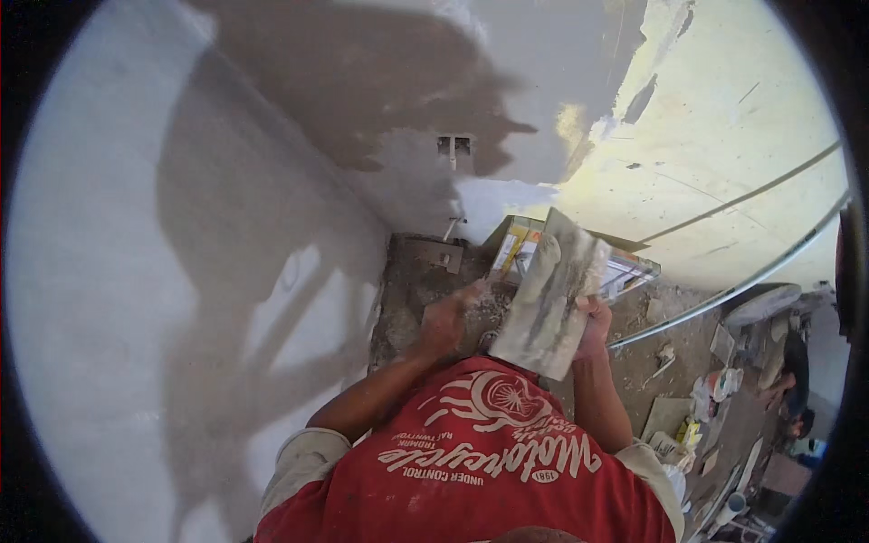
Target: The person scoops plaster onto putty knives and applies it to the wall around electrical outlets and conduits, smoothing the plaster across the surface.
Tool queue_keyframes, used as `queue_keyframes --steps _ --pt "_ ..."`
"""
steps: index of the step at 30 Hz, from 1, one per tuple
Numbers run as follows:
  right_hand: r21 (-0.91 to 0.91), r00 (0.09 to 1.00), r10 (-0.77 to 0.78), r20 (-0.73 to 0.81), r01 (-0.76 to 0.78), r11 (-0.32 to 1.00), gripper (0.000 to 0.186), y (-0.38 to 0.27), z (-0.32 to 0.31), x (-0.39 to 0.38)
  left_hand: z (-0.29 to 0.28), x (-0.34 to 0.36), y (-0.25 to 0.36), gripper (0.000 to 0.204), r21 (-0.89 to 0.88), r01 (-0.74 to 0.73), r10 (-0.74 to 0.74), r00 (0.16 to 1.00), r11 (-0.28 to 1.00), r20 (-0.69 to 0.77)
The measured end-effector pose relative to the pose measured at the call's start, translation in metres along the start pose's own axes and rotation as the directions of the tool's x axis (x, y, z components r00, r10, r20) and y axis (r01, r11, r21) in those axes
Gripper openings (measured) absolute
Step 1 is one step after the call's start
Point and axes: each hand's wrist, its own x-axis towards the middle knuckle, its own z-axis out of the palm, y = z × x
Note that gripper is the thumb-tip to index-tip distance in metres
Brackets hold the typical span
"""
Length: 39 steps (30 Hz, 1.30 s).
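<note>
Two bare hands work in front of the person's chest, above a red short-sleeved shirt (489, 471) with white print. The right hand (593, 328) is closed around the lower right edge of a flat rectangular plasterer's board (554, 303), grey-white and smeared with dark and pale streaks of wet plaster. The board is tilted, its long axis running up and to the right, its lower corner just above the shirt. A thick ridge of pale plaster lies along the board's upper left portion. The left hand (445, 324) is curled into a fist just left of the board; its fingers are coated in white material. What it grips cannot be told, as the board hides that side of the hand.

Beyond the hands lies a rough grey-brown unfinished floor (412, 290) strewn with debris. An open cardboard box (518, 246) with yellow and white contents stands behind the board, against the corner of the room. To the right, thin grey conduit pipes (742, 281) run along the base of a pale yellow patchy wall (724, 118). Further right, scattered scraps and containers (715, 389) litter the floor.

Farthest off, a smooth grey-white plastered wall (136, 271) fills the left, carrying the person's shadow. A small rectangular wall recess (454, 147) sits high in the corner.
</note>
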Motion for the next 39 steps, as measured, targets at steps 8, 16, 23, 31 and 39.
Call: queue_keyframes --steps 8,16,23,31,39 --pt "-0.54 0.579 -0.151 0.801 0.808 0.236 0.042 0.015 0.017 0.006 -0.008 0.0 0.021 0.037 -0.938 0.244 -0.671 0.657 -0.244 0.345" --pt "-0.544 0.546 -0.039 0.837 0.821 -0.171 0.049 0.033 0.029 0.007 -0.048 0.005 0.064 0.036 -0.915 0.187 -0.6 0.705 -0.358 0.379" --pt "-0.78 0.958 -0.203 0.201 0.282 0.558 0.032 0.057 0.023 -0.008 -0.109 -0.001 0.054 0.044 -0.977 0.108 -0.545 0.816 -0.185 0.193" --pt "0.026 0.867 0.487 0.106 -0.492 0.87 0.04 0.12 0.088 -0.031 -0.136 -0.034 -0.004 0.05 -0.987 0.15 -0.639 0.755 -0.053 0.149" --pt "0.249 0.919 0.35 -0.183 -0.301 0.921 0.038 0.195 0.039 0.0 -0.14 -0.058 0.011 0.056 -0.953 0.28 -0.58 0.76 -0.114 0.293"
